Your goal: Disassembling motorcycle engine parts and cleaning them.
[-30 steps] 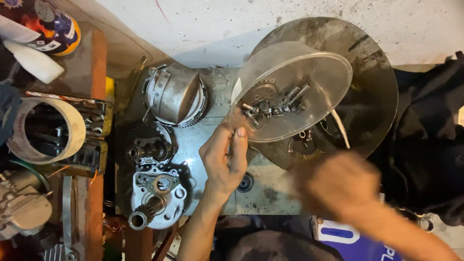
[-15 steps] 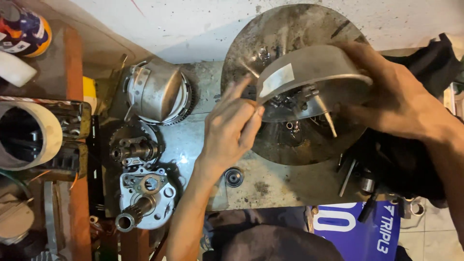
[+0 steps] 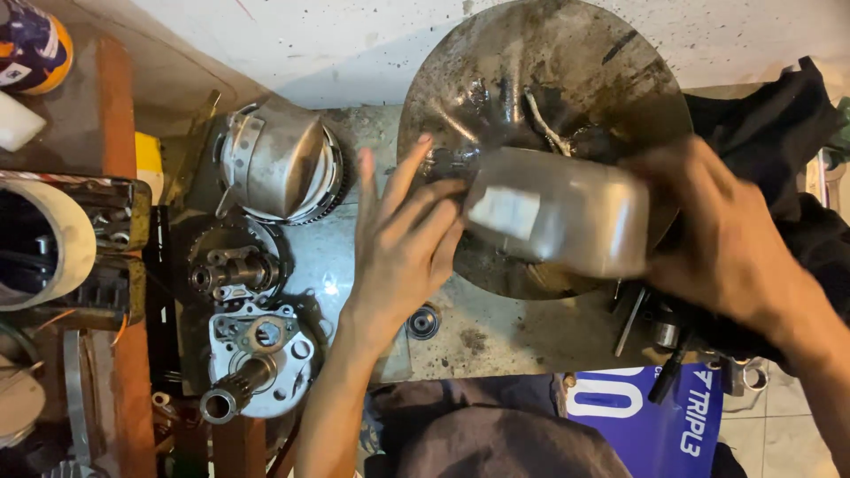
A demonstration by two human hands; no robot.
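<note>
Below, a grimy workbench (image 3: 496, 336) carries a big greasy metal pan (image 3: 567, 80) at its far edge; both hands, left hand (image 3: 403, 243) open-fingered, right hand (image 3: 722, 235) clasping, tilt a steel bowl (image 3: 558, 212) over it.

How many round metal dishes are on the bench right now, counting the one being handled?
2. A large greasy metal pan sits at the back of the bench; a smaller steel bowl is tipped over it, between the left hand and right hand. Others may be hidden.

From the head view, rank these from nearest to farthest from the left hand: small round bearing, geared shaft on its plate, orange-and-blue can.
1. small round bearing, just right of the left hand's wrist.
2. geared shaft, lower left.
3. orange-and-blue can, far top-left corner.
</note>
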